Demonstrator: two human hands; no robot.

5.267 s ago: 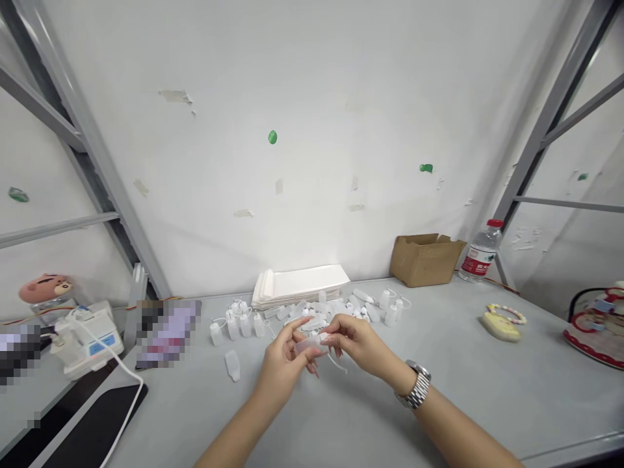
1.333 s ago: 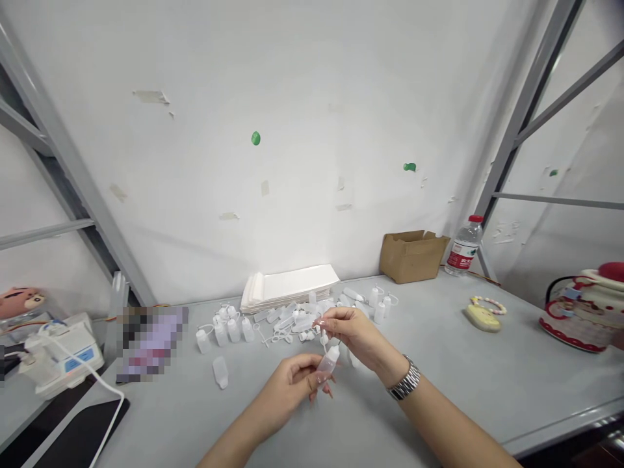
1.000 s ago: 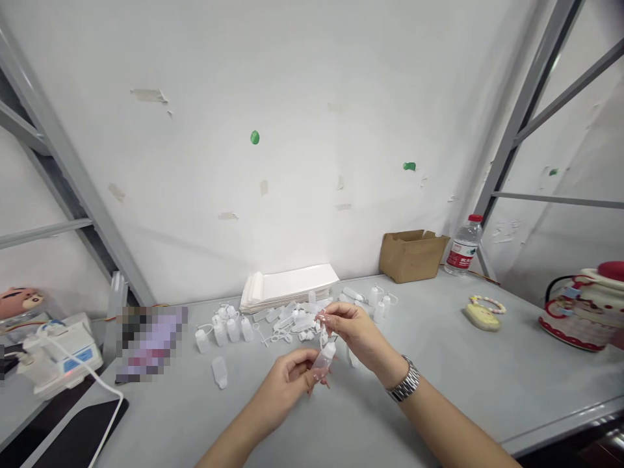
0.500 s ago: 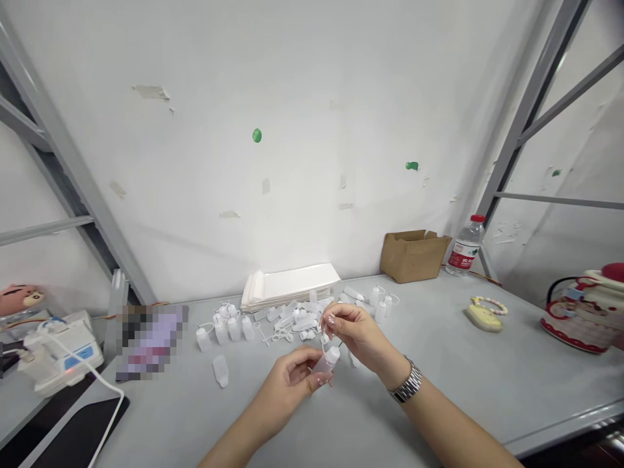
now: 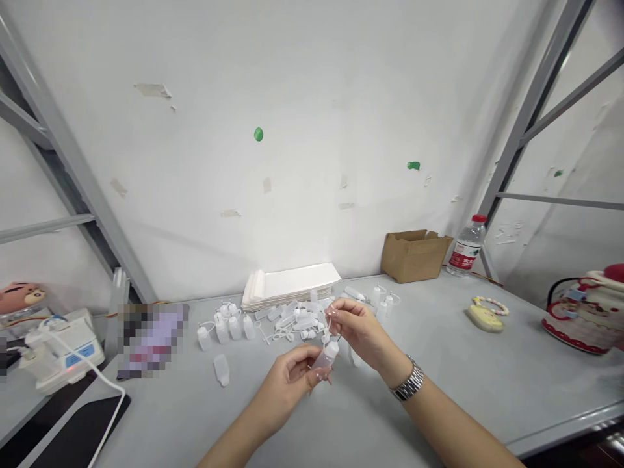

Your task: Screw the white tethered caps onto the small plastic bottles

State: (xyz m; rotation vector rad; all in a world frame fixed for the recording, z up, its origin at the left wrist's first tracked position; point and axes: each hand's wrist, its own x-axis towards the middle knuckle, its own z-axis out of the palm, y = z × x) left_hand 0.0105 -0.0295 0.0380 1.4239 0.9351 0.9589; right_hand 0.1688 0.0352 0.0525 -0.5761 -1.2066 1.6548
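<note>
My left hand [image 5: 292, 380] is closed around a small translucent squeeze bottle [image 5: 324, 358] with a white top, tilted to the right over the table. Just above it, my right hand [image 5: 355, 325] pinches a small white cap strap [image 5: 327, 330] between thumb and fingertips; the strap hangs down to the bottle's top. Behind the hands lies a loose pile of bottles and white caps [image 5: 292, 318]. Several capped bottles [image 5: 235, 328] stand together left of the pile. A single uncapped bottle [image 5: 221, 370] lies nearer to me. More bottles [image 5: 376, 296] stand beyond my right hand.
A stack of white sheets or envelopes [image 5: 292, 285] lies against the wall. To the right are a cardboard box [image 5: 414, 259], a water bottle [image 5: 464, 250], a yellow item [image 5: 484, 318] and a red-and-white bag [image 5: 582, 318]. A power strip [image 5: 73, 354] with cables sits at left.
My left hand has raised the bottle slightly. The right hand stays pinched above it, its fingertips shifted a little to the right.
</note>
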